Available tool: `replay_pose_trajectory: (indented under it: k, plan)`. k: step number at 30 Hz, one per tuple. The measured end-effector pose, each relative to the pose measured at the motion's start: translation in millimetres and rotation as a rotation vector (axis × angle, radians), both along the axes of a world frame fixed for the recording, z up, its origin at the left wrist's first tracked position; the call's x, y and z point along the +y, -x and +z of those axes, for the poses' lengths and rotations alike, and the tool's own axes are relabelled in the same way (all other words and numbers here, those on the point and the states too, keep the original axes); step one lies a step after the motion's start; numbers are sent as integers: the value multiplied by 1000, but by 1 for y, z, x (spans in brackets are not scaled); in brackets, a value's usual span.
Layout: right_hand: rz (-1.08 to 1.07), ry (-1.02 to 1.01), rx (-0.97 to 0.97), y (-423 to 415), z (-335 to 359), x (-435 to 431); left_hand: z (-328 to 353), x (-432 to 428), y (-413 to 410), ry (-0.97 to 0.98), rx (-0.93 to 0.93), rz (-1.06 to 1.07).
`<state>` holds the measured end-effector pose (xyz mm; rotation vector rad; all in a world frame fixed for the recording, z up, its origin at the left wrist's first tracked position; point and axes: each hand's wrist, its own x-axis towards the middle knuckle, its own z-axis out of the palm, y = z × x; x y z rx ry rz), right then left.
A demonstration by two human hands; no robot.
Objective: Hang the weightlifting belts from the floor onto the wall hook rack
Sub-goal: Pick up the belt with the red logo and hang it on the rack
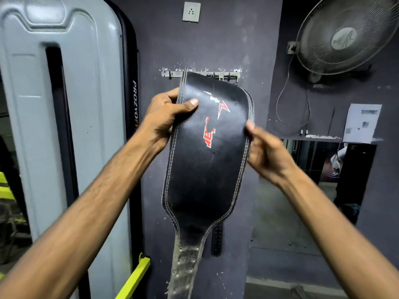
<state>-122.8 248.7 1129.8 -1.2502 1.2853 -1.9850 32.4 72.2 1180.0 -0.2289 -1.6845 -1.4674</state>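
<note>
Black stitched leather belt [205, 160] between both hands

At frame centre, the left hand [166, 117] and right hand [266, 152] grip the side edges of a black weightlifting belt [207, 169], its top edge overlapping the wall hook rack [168, 74]; a fan [345, 37] sits upper right

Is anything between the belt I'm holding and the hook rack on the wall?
Nothing visible. The black belt, gripped by the left hand and right hand, already reaches the hook rack; its top end covers the rack's middle, so whether it's hooked can't be told.
</note>
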Motion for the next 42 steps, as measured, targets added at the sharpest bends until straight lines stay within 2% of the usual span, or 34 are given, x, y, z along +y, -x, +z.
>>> replay_pose_trajectory:
  k: [3, 7, 9, 12, 17, 19, 24, 28, 31, 35, 38, 40, 42]
  plan:
    - [20, 99, -146, -5, 47, -7, -11, 2, -1, 65, -26, -32]
    - [-2, 70, -220, -10, 57, -17, -23, -3, -1, 95, -89, -44]
    - [-78, 76, -185, -7, 48, -19, -18, -4, -2, 48, -189, -36]
    - [-193, 115, -7, -6, 37, -16, -4, -5, 6, -24, -331, 27]
    - [-215, 180, 258, -2, 22, -4, 16, 12, 22, -169, -222, -62]
    - [-173, 138, 237, 4, 24, 5, 19, 18, 30, -149, -149, -47]
    - [-72, 7, 19, 27, 70, 26, 2, 36, 49, 47, -86, 8]
    - [-121, -46, -36, 43, 84, 19, -14, 45, 58, 43, -91, 55]
    - [-223, -9, 39, 49, 65, 8, -15, 42, 62, -82, -172, 12]
    - [-204, 40, 178, 53, 40, 3, -2, 39, 68, -210, -336, -100]
    - [-172, 63, 265, 56, 30, 5, 5, 38, 79, -366, -331, -209]
    - [-137, 55, 266, 63, 27, 5, 7, 35, 87, -378, -291, -170]
    - [-68, 16, 233, 72, 28, 3, 6, 30, 96, -286, -230, -9]
